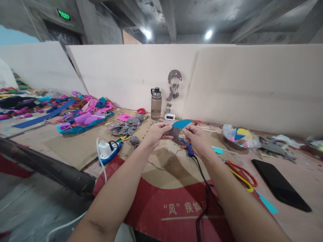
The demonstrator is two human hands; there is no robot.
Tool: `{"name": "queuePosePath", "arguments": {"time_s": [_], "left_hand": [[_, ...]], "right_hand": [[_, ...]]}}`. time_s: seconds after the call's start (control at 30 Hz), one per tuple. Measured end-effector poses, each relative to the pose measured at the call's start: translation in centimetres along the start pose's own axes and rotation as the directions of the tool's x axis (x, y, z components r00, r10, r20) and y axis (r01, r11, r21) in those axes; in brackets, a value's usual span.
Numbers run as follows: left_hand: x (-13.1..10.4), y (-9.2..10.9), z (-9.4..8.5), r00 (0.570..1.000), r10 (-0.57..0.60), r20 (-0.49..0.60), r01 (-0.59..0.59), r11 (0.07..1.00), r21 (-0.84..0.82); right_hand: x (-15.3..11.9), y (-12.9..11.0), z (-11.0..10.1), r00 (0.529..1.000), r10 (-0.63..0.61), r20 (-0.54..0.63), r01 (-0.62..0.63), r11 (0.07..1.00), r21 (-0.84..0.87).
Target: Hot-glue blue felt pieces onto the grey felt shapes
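Observation:
My left hand (159, 133) pinches the left end of a curved grey felt piece (175, 135). A teal-blue felt piece (182, 123) lies along the top of the grey one, and both are raised a little above the cardboard. My right hand (195, 135) grips the right side of the felt, its fingers closed. A blue-handled tool with a black cord (190, 150), which looks like a glue gun, is just below my right hand; whether the hand touches it I cannot tell. Its tip is partly hidden behind the felt.
Scissors with red and yellow handles (243, 174) and a black phone (280, 185) lie at right. A bowl (233, 144) of wrapped felt stands behind them. At left are a blue power strip (111, 154), grey felt pieces (126, 126) and colourful scraps (85, 119). A bottle (156, 106) stands behind.

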State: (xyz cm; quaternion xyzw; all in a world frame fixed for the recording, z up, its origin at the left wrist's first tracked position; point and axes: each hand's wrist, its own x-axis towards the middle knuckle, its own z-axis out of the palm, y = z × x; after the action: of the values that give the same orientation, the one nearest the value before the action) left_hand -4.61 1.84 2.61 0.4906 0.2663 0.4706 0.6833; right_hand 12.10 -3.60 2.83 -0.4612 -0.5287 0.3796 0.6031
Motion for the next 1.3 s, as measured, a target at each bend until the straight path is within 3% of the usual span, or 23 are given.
{"name": "queuePosePath", "arguments": {"time_s": [0.4,0.73,1.03,1.3], "left_hand": [[0.0,0.4,-0.9,0.968,-0.182,0.175,0.195,0.979,-0.059],[-0.1,0.2,-1.0,0.940,-0.201,0.276,0.210,0.978,-0.003],[-0.4,-0.3,0.4,0.975,-0.057,0.213,0.065,0.998,-0.027],[-0.5,-0.9,1.2,0.969,0.037,0.245,-0.018,0.997,-0.078]], "right_hand": [[-1.0,-1.1,-0.1,0.978,0.045,0.206,-0.074,0.988,0.135],[-1.2,-0.7,1.1,0.968,0.050,0.245,-0.105,0.971,0.216],[-0.9,0.2,1.4,0.990,0.075,0.123,-0.100,0.972,0.212],[-0.2,1.7,1.2,0.987,-0.034,-0.157,0.049,0.994,0.093]]}}
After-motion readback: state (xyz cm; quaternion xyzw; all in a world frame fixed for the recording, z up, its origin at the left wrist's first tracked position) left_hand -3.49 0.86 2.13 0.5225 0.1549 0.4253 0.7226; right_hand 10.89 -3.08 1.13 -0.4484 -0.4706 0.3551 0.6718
